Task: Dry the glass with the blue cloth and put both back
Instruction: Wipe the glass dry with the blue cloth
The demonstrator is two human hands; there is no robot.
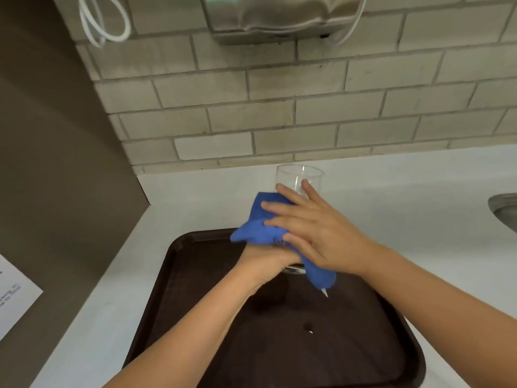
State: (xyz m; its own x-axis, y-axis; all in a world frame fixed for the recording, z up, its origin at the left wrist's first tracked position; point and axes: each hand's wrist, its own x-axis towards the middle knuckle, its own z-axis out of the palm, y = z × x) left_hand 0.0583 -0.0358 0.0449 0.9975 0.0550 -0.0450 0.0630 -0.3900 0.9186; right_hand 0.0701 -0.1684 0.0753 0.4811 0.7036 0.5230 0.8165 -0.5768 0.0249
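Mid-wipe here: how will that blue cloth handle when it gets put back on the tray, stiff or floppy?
Likely floppy: the blue cloth bunches around the glass under the right hand, and a corner droops toward the tray. Probably light, and it should slump flat rather than roll.

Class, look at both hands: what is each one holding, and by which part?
The left hand grips the glass near its base. The right hand presses the blue cloth flat against the glass's side.
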